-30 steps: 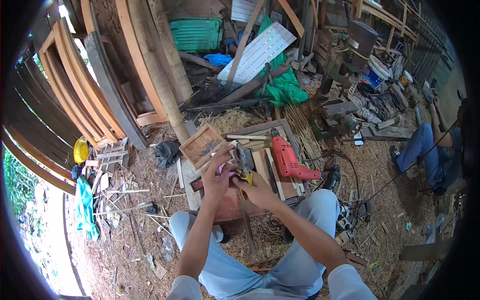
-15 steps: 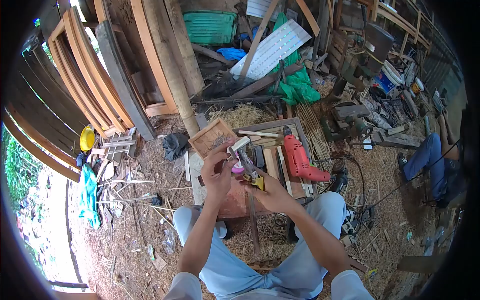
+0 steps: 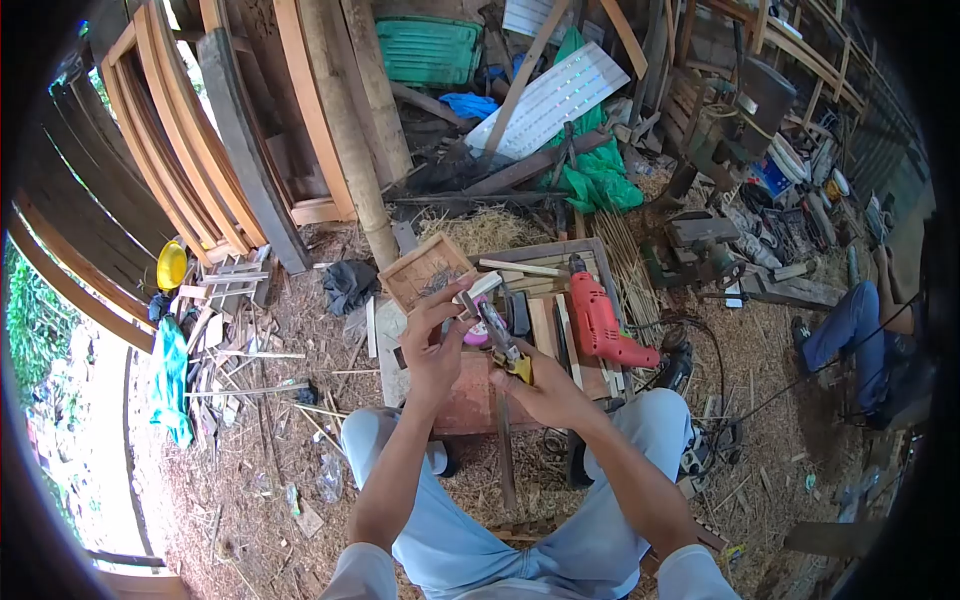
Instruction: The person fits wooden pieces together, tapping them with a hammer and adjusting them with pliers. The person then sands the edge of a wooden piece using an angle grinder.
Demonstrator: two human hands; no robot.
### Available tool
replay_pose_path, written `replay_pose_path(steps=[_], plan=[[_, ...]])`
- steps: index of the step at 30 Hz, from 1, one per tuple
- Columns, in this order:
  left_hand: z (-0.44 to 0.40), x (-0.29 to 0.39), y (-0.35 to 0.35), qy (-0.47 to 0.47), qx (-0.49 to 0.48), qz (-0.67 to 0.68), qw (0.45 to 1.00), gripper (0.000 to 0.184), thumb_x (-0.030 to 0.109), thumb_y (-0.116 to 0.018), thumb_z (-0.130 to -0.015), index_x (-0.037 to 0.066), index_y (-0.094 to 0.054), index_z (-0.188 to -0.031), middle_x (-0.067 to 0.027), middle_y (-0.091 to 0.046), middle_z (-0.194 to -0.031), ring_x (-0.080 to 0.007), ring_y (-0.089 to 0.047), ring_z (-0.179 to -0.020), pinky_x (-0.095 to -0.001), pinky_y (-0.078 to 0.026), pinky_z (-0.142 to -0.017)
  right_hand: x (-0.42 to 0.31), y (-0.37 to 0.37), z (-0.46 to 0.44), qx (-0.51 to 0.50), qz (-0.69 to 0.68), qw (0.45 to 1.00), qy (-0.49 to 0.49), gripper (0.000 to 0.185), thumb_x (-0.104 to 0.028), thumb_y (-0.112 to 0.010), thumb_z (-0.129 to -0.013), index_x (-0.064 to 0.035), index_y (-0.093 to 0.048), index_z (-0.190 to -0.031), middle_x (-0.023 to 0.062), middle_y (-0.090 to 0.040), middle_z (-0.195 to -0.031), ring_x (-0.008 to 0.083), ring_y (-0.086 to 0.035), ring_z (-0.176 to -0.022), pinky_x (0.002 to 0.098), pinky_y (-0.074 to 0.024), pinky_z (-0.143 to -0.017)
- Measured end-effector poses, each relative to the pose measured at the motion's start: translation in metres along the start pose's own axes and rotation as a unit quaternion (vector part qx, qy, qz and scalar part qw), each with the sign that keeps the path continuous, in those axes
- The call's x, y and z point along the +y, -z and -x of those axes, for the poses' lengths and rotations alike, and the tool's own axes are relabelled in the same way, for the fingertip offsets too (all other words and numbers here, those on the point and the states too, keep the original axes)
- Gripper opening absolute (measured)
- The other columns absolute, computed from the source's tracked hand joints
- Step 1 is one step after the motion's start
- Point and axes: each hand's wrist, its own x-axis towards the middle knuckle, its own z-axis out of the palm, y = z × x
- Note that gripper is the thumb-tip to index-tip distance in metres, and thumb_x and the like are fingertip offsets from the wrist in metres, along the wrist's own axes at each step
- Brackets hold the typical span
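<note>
My left hand (image 3: pixel 435 338) is closed, its fingertips pinching a small pale wood piece (image 3: pixel 484 287) above the low work table. My right hand (image 3: pixel 545 388) is wrapped around the yellow handles of a pair of pliers (image 3: pixel 512 362). The metal jaws point up and left toward the left fingertips, close to the wood piece. Whether the jaws touch it or grip anything small, I cannot tell. Behind the hands is a pink-purple round object (image 3: pixel 476 334), partly covered. Just beyond the left hand sits a wooden tray (image 3: pixel 402 282) holding what look like nails.
A red power drill (image 3: pixel 598 318) lies on the right of the table (image 3: pixel 468 400), beside wood strips (image 3: pixel 541 328). An angle grinder (image 3: pixel 677 364) and cords are to its right. Another person's legs (image 3: pixel 848 330) show at far right. Wooden frames (image 3: pixel 185 130) lean at left.
The pliers have turned slightly, and their jaws sit a little lower relative to the wood piece. The view has shifted slightly; both hands keep their holds.
</note>
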Motion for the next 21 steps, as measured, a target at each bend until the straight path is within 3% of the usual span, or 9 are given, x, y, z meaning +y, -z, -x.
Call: replay_pose_path(steps=[5,7,11,13,14,16,17,19,21], plan=[[0.000,-0.003,0.001,-0.006,0.002,-0.018,1.000,0.027,-0.013,-0.068,-0.076,0.001,-0.059,-0.096,-0.0161,-0.064,-0.118,-0.0289,-0.058,-0.117,-0.0363,-0.049,-0.095,-0.004,0.000,0.000,0.019,0.023,0.999,0.025,0.037,-0.024,-0.060,-0.093,0.0047,-0.052,-0.115,0.0096,-0.055,-0.080,0.0190,-0.048,-0.075,0.0330,-0.0430,-0.073],[-0.001,-0.002,0.002,-0.009,0.002,-0.017,1.000,0.027,-0.013,-0.068,-0.075,0.001,-0.060,-0.096,-0.0159,-0.064,-0.118,-0.0288,-0.058,-0.117,-0.0361,-0.049,-0.095,-0.005,0.003,-0.002,-0.009,0.039,0.999,-0.021,0.035,-0.021,-0.060,-0.093,0.0047,-0.052,-0.114,0.0140,-0.059,-0.083,0.0239,-0.055,-0.078,0.0348,-0.0446,-0.076],[-0.005,0.001,0.006,-0.025,-0.015,-0.066,0.997,0.027,-0.012,-0.069,-0.075,0.001,-0.060,-0.098,-0.0178,-0.064,-0.118,-0.0300,-0.062,-0.112,-0.0364,-0.051,-0.092,-0.011,-0.004,-0.001,0.040,0.075,0.995,-0.056,0.038,-0.027,-0.063,-0.092,0.0024,-0.053,-0.114,0.0081,-0.060,-0.086,0.0179,-0.052,-0.076,0.0322,-0.0442,-0.074],[-0.003,0.003,0.005,-0.028,-0.023,-0.092,0.995,0.027,-0.012,-0.069,-0.075,0.000,-0.060,-0.098,-0.0187,-0.064,-0.118,-0.0306,-0.063,-0.110,-0.0365,-0.052,-0.090,-0.005,-0.008,-0.002,0.104,0.141,0.983,-0.059,0.034,-0.022,-0.065,-0.090,0.0034,-0.054,-0.109,0.0171,-0.064,-0.088,0.0294,-0.060,-0.077,0.0385,-0.0466,-0.073],[-0.003,0.004,0.005,-0.039,-0.023,-0.097,0.994,0.028,-0.012,-0.069,-0.076,0.000,-0.060,-0.099,-0.0192,-0.064,-0.118,-0.0296,-0.063,-0.110,-0.0364,-0.052,-0.090,-0.006,-0.008,-0.001,0.103,0.142,0.983,-0.058,0.034,-0.022,-0.065,-0.090,0.0034,-0.054,-0.109,0.0171,-0.064,-0.088,0.0294,-0.060,-0.077,0.0385,-0.0466,-0.073],[-0.004,0.007,0.004,-0.052,-0.024,-0.103,0.993,0.028,-0.012,-0.068,-0.076,0.000,-0.059,-0.099,-0.0196,-0.064,-0.118,-0.0286,-0.063,-0.110,-0.0363,-0.052,-0.090,-0.009,-0.009,0.000,0.130,0.192,0.972,-0.050,0.036,-0.016,-0.064,-0.087,0.0067,-0.048,-0.111,0.0287,-0.063,-0.090,0.0454,-0.061,-0.089,0.0474,-0.0481,-0.074],[-0.003,0.011,0.002,-0.078,-0.015,-0.142,0.987,0.028,-0.013,-0.068,-0.076,0.000,-0.059,-0.099,-0.0196,-0.064,-0.117,-0.0280,-0.063,-0.108,-0.0356,-0.053,-0.088,-0.010,-0.010,0.000,0.130,0.192,0.972,-0.050,0.036,-0.016,-0.064,-0.087,0.0067,-0.048,-0.111,0.0287,-0.063,-0.090,0.0454,-0.061,-0.089,0.0474,-0.0481,-0.074],[-0.001,0.013,-0.001,-0.103,-0.006,-0.178,0.979,0.029,-0.013,-0.069,-0.075,-0.001,-0.058,-0.099,-0.0196,-0.065,-0.116,-0.0274,-0.064,-0.107,-0.0349,-0.054,-0.086,-0.012,-0.011,0.002,0.225,0.330,0.917,0.014,0.033,-0.014,-0.063,-0.087,0.0064,-0.047,-0.107,0.0283,-0.063,-0.086,0.0462,-0.062,-0.083,0.0489,-0.0489,-0.071],[0.000,0.012,0.000,-0.120,0.008,-0.209,0.971,0.029,-0.015,-0.066,-0.076,-0.002,-0.057,-0.099,-0.0199,-0.066,-0.114,-0.0261,-0.065,-0.106,-0.0330,-0.055,-0.083,-0.019,-0.013,0.003,0.214,0.305,0.928,-0.008,0.028,-0.013,-0.063,-0.087,0.0047,-0.048,-0.103,0.0262,-0.062,-0.084,0.0443,-0.062,-0.080,0.0476,-0.0488,-0.070]])
